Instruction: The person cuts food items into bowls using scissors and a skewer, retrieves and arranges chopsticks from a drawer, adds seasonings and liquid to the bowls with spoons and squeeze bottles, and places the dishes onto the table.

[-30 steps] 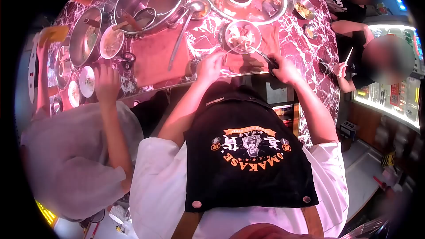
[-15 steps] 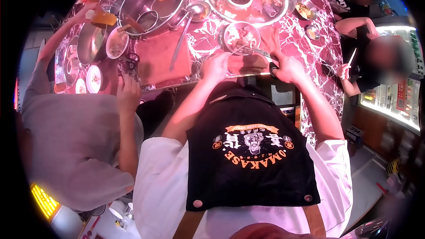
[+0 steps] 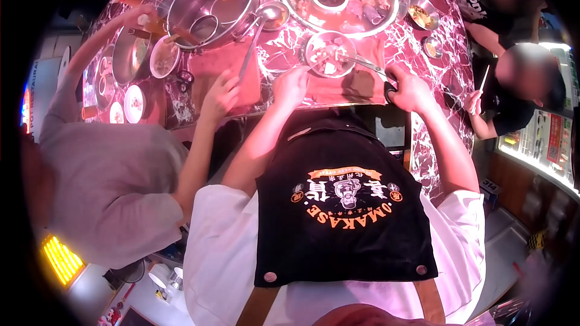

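A small bowl of cut food pieces point(image 3: 330, 54) rests at the counter edge in front of me. My right hand point(image 3: 409, 89) is wrapped round the black handles of metal scissors point(image 3: 367, 64), whose blades reach over the bowl. My left hand point(image 3: 292, 86) is closed at the bowl's lower left side; what its fingertips hold, if anything, is too small to make out. Under and beside the bowl lies a reddish cloth point(image 3: 356, 87). Above it stands a large metal tray point(image 3: 396, 9) with meat pieces and two cups of dark sauce.
A large pot point(image 3: 175, 9) and a ladle point(image 3: 251, 48) are at upper left, above another cloth point(image 3: 208, 75). A co-worker point(image 3: 115, 175) stands at my left, one hand near that cloth. Small bowls point(image 3: 423, 15) line the right; another person point(image 3: 513, 90) holds a thin white stick there.
My right hand and the scissors have moved right, away from my left hand. The co-worker's nearer hand has moved right toward the cloth; their other arm has reached up over the pans.
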`<action>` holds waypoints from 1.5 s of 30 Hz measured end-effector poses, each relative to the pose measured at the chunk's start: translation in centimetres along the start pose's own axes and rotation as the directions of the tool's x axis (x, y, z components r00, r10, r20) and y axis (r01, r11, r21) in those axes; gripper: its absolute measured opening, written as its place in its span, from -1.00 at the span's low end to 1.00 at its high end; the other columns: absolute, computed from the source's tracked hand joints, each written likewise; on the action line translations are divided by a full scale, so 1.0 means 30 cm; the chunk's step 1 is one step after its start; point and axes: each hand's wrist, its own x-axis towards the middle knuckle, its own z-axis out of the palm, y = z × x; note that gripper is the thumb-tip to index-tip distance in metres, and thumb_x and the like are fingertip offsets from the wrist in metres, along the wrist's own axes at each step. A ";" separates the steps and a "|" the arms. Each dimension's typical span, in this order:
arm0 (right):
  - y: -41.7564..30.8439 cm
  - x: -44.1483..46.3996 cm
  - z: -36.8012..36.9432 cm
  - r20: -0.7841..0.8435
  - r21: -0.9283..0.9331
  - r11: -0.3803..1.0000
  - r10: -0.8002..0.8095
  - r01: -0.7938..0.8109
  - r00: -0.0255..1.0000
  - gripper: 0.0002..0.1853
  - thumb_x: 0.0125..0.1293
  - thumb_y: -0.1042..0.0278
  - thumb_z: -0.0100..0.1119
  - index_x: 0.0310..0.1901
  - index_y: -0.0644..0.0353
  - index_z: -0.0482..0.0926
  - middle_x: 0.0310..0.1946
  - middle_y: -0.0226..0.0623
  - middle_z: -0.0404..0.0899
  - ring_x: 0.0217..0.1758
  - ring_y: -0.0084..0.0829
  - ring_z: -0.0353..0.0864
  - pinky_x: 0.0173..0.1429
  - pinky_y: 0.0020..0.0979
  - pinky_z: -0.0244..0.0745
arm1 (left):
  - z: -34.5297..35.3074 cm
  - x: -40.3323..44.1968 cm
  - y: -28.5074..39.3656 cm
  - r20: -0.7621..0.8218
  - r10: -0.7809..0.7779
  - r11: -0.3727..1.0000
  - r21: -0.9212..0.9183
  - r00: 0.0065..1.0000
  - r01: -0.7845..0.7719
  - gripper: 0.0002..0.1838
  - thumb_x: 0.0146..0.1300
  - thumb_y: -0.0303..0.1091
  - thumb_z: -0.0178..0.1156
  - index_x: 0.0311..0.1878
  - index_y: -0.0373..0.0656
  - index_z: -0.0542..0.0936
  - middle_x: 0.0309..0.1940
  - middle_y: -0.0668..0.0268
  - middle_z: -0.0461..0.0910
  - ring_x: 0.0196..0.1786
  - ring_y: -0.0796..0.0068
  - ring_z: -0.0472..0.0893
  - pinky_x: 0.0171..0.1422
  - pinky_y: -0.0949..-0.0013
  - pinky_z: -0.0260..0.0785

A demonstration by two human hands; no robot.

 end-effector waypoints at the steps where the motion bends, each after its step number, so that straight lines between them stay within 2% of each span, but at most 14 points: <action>1: -0.015 0.022 0.000 -0.001 0.004 1.000 0.006 -0.006 1.000 -0.44 0.10 0.25 0.23 0.19 0.05 0.45 -0.12 0.00 0.67 0.02 -0.01 0.65 0.08 -0.11 0.54 | 0.001 -0.002 0.005 0.009 0.034 0.999 0.026 0.999 -0.034 -0.75 0.40 -0.27 0.09 -0.02 -0.13 0.68 -0.17 0.09 0.71 -0.07 0.07 0.70 0.01 0.19 0.53; 5: -0.028 0.110 0.047 0.065 -0.008 0.998 0.062 -0.061 0.996 -0.43 0.06 0.28 0.21 0.20 0.02 0.47 -0.13 0.03 0.68 0.00 0.02 0.66 0.09 -0.06 0.53 | 0.009 -0.015 0.021 0.083 0.061 0.996 -0.066 0.995 -0.055 -0.76 0.39 -0.29 0.12 -0.03 -0.15 0.69 -0.18 0.07 0.71 -0.09 0.07 0.71 -0.02 0.19 0.53; 7: -0.002 0.144 0.074 0.045 0.095 0.993 -0.080 0.075 0.996 -0.42 0.06 0.34 0.22 0.20 0.03 0.47 -0.17 0.07 0.67 -0.04 0.05 0.65 0.04 -0.04 0.53 | 0.031 -0.020 -0.005 0.039 0.018 0.997 -0.078 0.999 -0.015 -0.77 0.37 -0.31 0.14 -0.04 -0.14 0.69 -0.19 0.06 0.71 -0.11 0.05 0.70 -0.04 0.18 0.54; 9: 0.013 0.137 0.084 0.060 0.118 0.990 -0.081 0.073 0.995 -0.44 0.05 0.42 0.21 0.18 0.04 0.48 -0.19 0.10 0.66 -0.06 0.07 0.65 0.00 -0.02 0.52 | 0.034 -0.020 -0.023 0.040 0.000 0.995 -0.102 0.999 0.005 -0.76 0.38 -0.29 0.12 -0.03 -0.13 0.69 -0.18 0.05 0.70 -0.11 0.03 0.70 -0.04 0.18 0.53; 11: 0.038 0.105 0.070 0.066 0.062 0.997 -0.047 0.043 0.997 -0.47 0.08 0.44 0.20 0.17 0.08 0.50 -0.17 0.04 0.66 -0.06 0.03 0.66 0.00 -0.12 0.54 | 0.035 -0.019 -0.019 0.070 -0.068 0.997 -0.027 0.995 0.070 -0.76 0.38 -0.22 0.12 -0.05 -0.07 0.69 -0.17 0.13 0.70 -0.11 0.01 0.68 -0.04 0.07 0.52; 15: 0.033 -0.010 0.003 0.029 0.120 0.993 -0.010 0.006 1.000 -0.46 0.08 0.42 0.18 0.18 0.06 0.48 -0.14 0.00 0.67 -0.03 0.00 0.67 0.05 -0.12 0.55 | 0.028 -0.017 -0.004 0.025 -0.107 0.994 0.021 0.994 0.106 -0.76 0.37 -0.21 0.13 -0.05 -0.08 0.68 -0.16 0.12 0.70 -0.10 0.01 0.68 -0.03 0.06 0.51; 17: 0.007 -0.014 0.003 0.050 0.127 0.992 -0.002 -0.004 0.999 -0.46 0.08 0.40 0.19 0.19 0.05 0.48 -0.15 -0.01 0.68 -0.03 -0.02 0.67 0.06 -0.12 0.55 | 0.028 -0.014 -0.006 -0.048 -0.043 0.999 0.015 0.998 0.044 -0.77 0.36 -0.22 0.13 -0.05 -0.04 0.68 -0.17 0.12 0.70 -0.11 0.03 0.68 -0.03 0.06 0.51; 24: -0.061 0.045 0.037 0.118 0.095 0.994 0.045 -0.056 0.992 -0.45 0.08 0.30 0.21 0.19 0.05 0.47 -0.08 0.05 0.67 0.04 0.02 0.65 0.12 -0.07 0.53 | 0.023 -0.014 0.016 -0.009 0.007 0.995 0.099 1.000 -0.006 -0.78 0.34 -0.25 0.14 -0.05 -0.01 0.69 -0.19 0.14 0.70 -0.12 0.04 0.69 -0.03 0.04 0.52; 26: -0.058 0.061 0.080 0.065 0.079 0.996 0.036 -0.041 0.997 -0.44 0.07 0.34 0.18 0.20 0.08 0.44 -0.10 0.07 0.67 0.04 0.04 0.64 0.12 -0.06 0.53 | 0.016 -0.017 0.022 0.059 -0.038 0.994 0.100 0.998 0.032 -0.78 0.34 -0.26 0.13 -0.05 -0.04 0.69 -0.19 0.14 0.70 -0.13 0.03 0.68 -0.04 0.04 0.52; 33: 0.016 0.106 0.163 0.087 0.095 0.995 -0.042 0.034 0.995 -0.43 0.09 0.40 0.19 0.22 0.03 0.43 -0.15 0.13 0.65 -0.04 0.08 0.65 0.04 -0.03 0.54 | 0.030 -0.034 0.003 0.028 -0.077 0.997 0.016 0.997 0.077 -0.77 0.35 -0.30 0.10 -0.04 -0.05 0.68 -0.18 0.14 0.70 -0.14 0.02 0.68 -0.04 0.04 0.51; 35: -0.030 0.015 0.052 0.093 0.092 0.995 -0.053 0.044 0.994 -0.49 0.10 0.40 0.20 0.15 0.06 0.45 -0.16 0.07 0.67 -0.05 0.08 0.65 0.01 -0.02 0.55 | 0.024 -0.038 -0.003 0.021 -0.023 0.997 0.073 1.000 0.022 -0.76 0.33 -0.31 0.11 -0.03 -0.03 0.68 -0.18 0.16 0.70 -0.12 0.04 0.67 -0.04 0.05 0.51; 39: -0.014 -0.072 -0.063 -0.095 -0.203 0.976 -0.104 0.083 0.990 -0.44 0.04 0.40 0.23 0.16 -0.01 0.44 -0.23 -0.10 0.64 -0.09 0.01 0.68 -0.04 -0.05 0.58 | -0.016 -0.018 -0.022 -0.010 -0.001 0.996 0.089 1.000 0.002 -0.76 0.30 -0.32 0.12 -0.02 -0.02 0.68 -0.18 0.18 0.69 -0.12 0.06 0.67 -0.05 0.06 0.52; 42: 0.003 -0.006 -0.083 -0.105 -0.345 0.922 -0.225 0.176 0.969 -0.45 0.05 0.43 0.19 0.17 0.02 0.43 -0.25 -0.13 0.60 -0.15 -0.11 0.68 -0.13 -0.14 0.60 | -0.064 0.021 -0.013 0.061 0.064 0.975 0.209 0.996 -0.075 -0.76 0.26 -0.36 0.12 -0.05 0.01 0.68 -0.21 0.23 0.69 -0.16 0.09 0.68 -0.10 0.08 0.52; 45: -0.011 0.046 -0.083 -0.112 -0.473 0.846 -0.334 0.245 0.936 -0.52 0.12 0.43 0.13 0.15 0.05 0.44 -0.28 -0.14 0.59 -0.22 -0.19 0.68 -0.20 -0.25 0.60 | -0.091 0.057 -0.014 0.117 0.144 0.968 0.190 0.983 -0.165 -0.76 0.25 -0.37 0.13 -0.06 0.01 0.69 -0.24 0.25 0.68 -0.18 0.08 0.67 -0.13 0.07 0.52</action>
